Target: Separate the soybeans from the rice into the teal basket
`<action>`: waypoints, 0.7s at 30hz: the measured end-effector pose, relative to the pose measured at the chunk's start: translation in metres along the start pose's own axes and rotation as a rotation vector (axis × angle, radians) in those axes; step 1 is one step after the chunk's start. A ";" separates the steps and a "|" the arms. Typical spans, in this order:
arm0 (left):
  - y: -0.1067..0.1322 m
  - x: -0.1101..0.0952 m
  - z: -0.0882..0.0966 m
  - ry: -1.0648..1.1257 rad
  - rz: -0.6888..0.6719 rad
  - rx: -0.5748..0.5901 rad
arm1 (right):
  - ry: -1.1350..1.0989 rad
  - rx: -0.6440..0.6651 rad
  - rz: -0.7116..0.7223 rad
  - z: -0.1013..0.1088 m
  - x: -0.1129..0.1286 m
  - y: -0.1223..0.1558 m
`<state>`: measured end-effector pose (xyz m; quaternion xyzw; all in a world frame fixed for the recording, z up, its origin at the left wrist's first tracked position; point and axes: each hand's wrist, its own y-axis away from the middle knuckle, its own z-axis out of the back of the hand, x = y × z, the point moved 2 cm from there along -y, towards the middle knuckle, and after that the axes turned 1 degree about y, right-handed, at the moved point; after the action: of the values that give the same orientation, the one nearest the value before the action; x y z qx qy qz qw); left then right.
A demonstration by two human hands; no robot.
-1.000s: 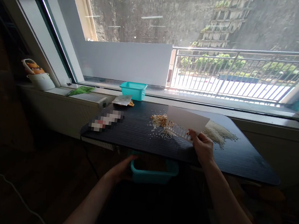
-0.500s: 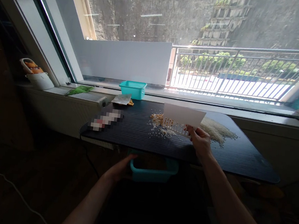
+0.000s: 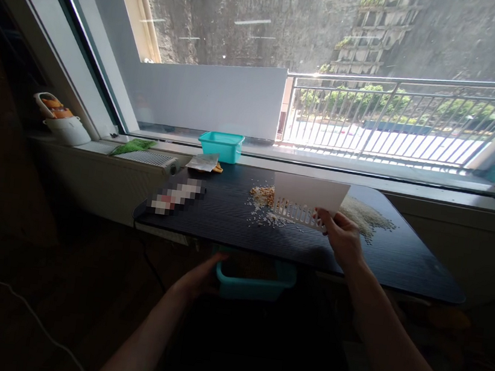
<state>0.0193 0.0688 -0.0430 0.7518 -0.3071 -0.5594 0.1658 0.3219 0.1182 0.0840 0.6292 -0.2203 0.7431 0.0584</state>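
Note:
My right hand (image 3: pixel 344 235) is closed on the lower right corner of a white slotted sheet (image 3: pixel 310 194), held tilted just above the dark table (image 3: pixel 215 221). Yellow kernels (image 3: pixel 261 194), perhaps corn or beans, lie at the sheet's left edge, with pale rice-like grains (image 3: pixel 266 217) scattered around and below them. A larger pile of pale grains (image 3: pixel 368 220) spreads behind and right of my right hand. Below the table's front edge, my left hand (image 3: pixel 206 274) grips the left side of a turquoise basin (image 3: pixel 254 290). Its contents are dark and hard to make out.
Another turquoise basin (image 3: pixel 221 147) stands at the back by the window. A paper packet (image 3: pixel 204 162) and a blurred-out item (image 3: pixel 177 196) lie on the table's left part. A green cloth (image 3: pixel 134 146) and a white pot (image 3: pixel 67 129) rest over the radiator (image 3: pixel 145 160).
My right hand and the white slotted sheet have shifted slightly to the right, uncovering more of the yellow kernels. My left hand stays on the basin.

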 end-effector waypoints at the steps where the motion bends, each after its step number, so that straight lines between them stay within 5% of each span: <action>1: 0.000 0.000 0.000 -0.001 0.000 -0.002 | -0.001 -0.007 -0.002 0.001 0.000 0.001; 21: 0.003 -0.002 0.000 -0.001 0.005 0.040 | -0.029 0.003 -0.004 0.001 -0.004 0.015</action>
<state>0.0185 0.0675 -0.0396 0.7537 -0.3203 -0.5533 0.1522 0.3178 0.1049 0.0763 0.6403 -0.2186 0.7342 0.0559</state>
